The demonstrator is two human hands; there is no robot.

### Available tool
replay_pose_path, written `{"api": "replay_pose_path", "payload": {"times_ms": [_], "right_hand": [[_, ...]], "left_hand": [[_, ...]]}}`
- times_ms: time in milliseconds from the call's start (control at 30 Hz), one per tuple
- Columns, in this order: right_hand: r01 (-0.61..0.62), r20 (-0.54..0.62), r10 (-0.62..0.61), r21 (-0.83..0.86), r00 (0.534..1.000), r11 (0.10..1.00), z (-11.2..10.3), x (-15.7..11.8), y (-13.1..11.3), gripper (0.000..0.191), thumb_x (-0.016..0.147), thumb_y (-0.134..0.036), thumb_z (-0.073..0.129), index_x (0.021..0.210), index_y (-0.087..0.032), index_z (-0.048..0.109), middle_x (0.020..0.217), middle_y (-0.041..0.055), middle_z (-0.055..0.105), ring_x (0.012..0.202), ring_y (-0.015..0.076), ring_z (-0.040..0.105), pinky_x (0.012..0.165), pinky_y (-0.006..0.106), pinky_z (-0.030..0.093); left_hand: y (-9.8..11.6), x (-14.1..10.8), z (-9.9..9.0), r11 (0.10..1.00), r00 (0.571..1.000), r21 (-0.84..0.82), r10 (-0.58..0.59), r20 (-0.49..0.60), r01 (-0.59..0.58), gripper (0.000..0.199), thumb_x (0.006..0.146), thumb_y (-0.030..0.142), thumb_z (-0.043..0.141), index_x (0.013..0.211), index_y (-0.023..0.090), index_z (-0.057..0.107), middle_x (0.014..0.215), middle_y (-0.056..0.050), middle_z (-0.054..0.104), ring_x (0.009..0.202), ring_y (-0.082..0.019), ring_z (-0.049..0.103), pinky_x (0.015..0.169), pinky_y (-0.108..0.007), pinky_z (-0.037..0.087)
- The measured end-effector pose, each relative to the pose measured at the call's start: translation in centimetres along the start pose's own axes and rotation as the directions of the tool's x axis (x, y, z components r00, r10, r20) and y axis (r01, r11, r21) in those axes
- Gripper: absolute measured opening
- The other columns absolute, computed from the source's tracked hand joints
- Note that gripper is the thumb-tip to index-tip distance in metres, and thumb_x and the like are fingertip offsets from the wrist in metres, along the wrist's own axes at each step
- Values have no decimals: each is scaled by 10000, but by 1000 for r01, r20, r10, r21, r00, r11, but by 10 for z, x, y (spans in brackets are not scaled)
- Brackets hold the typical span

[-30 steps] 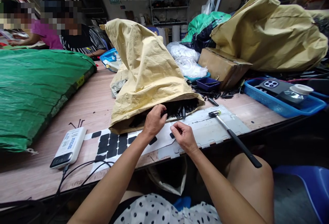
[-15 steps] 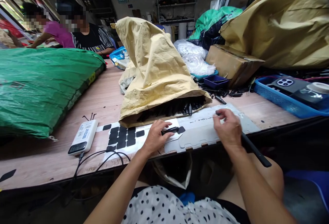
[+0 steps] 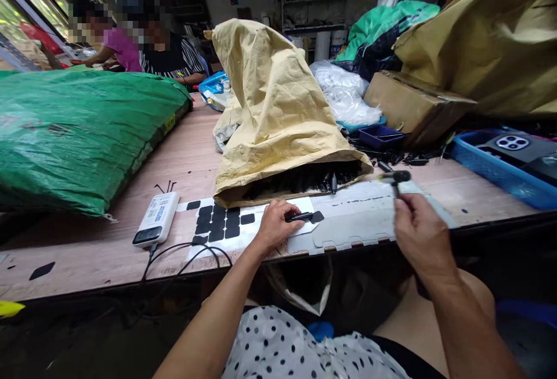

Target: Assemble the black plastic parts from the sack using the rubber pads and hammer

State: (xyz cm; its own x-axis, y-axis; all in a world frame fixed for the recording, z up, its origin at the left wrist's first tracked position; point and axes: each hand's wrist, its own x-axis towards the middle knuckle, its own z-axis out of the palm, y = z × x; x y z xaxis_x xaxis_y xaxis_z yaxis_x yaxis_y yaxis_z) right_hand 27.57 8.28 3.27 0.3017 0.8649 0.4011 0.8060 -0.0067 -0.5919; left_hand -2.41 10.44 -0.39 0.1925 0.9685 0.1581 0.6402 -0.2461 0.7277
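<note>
A worker's left hand [image 3: 277, 225] grasps a black pen-shaped piece [image 3: 301, 216] at the right end of a white sheet [image 3: 237, 244] bearing black rounded squares, while the right hand [image 3: 423, 234] grips a small mallet [image 3: 397, 177], its head blurred, near a gray board [image 3: 348, 225]. Just beyond, a tan paper bag [image 3: 278, 112] gapes on the desk [image 3: 178, 161], dark pieces [image 3: 333, 183] at its mouth; a white power bank [image 3: 157, 216] lies left, beside a green sack [image 3: 87, 129].

The right grip [image 3: 421, 234] has picked up the hammer [image 3: 397, 177].
</note>
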Motion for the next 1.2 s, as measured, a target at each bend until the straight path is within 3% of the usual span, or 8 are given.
{"api": "replay_pose_path", "payload": {"times_ms": [67,167,267,400,700,867,1033,1200], "right_hand": [[136,92,-160,223,983,965,10,-19,-29,282,962,-369,492,1087,-192,672,977,101,709,901,249,660,836,376,522],[287,181,-364,348,913,893,31,-43,-58,315,985,-303,484,1227,-201,657,1073,90,707,973,223,666,894,351,521],[353,238,-446,346,863,869,47,-55,-70,359,1008,-249,441,1316,-222,624,1075,85,695,976,214,666,886,346,525],[408,232,-482,305,845,861,52,-57,-76,382,1013,-237,440,1359,-243,601,1034,79,683,920,210,671,855,344,535],[419,307,-436,122,846,900,56,-67,-84,401,999,-195,432,1340,-277,624,884,50,637,786,199,645,711,303,512],[392,230,-419,156,878,907,53,-63,-79,403,1011,-226,428,1373,-261,603,962,63,654,846,202,654,786,312,512],[356,290,-380,135,878,925,51,-62,-73,392,1006,-225,424,1337,-269,630,943,49,662,862,199,657,796,304,505],[220,101,-216,-32,971,975,29,-29,-40,393,954,-300,521,1323,-263,649,1028,62,675,899,225,648,803,334,496]], "left_hand": [[0,0,0,1000,1000,-2,-15,2,15,166,741,220,811,894,231,750,905,-3,712,955,-222,562,882,-341,423],[1,0,1,1000,1000,-7,-27,6,27,172,734,210,812,895,231,754,913,-3,715,967,-221,562,892,-340,420],[0,2,1,999,999,-12,-42,7,42,195,716,197,820,894,226,746,931,2,720,972,-217,565,876,-333,417],[-2,4,1,998,998,-13,-65,12,65,193,694,170,823,858,215,733,919,2,716,963,-212,569,847,-324,413],[0,4,2,996,996,-3,-86,-11,86,138,682,207,816,779,211,719,858,5,696,916,-206,560,780,-306,410],[-1,2,4,997,997,-35,-76,-32,75,193,678,184,819,849,243,752,893,16,726,942,-211,576,849,-330,415],[1,1,5,997,996,-9,-81,-47,81,179,680,179,813,831,240,737,908,15,731,961,-219,576,867,-342,418],[2,-1,5,997,998,57,-44,-46,47,174,713,215,802,863,245,719,917,20,718,945,-216,562,864,-355,403]]}}
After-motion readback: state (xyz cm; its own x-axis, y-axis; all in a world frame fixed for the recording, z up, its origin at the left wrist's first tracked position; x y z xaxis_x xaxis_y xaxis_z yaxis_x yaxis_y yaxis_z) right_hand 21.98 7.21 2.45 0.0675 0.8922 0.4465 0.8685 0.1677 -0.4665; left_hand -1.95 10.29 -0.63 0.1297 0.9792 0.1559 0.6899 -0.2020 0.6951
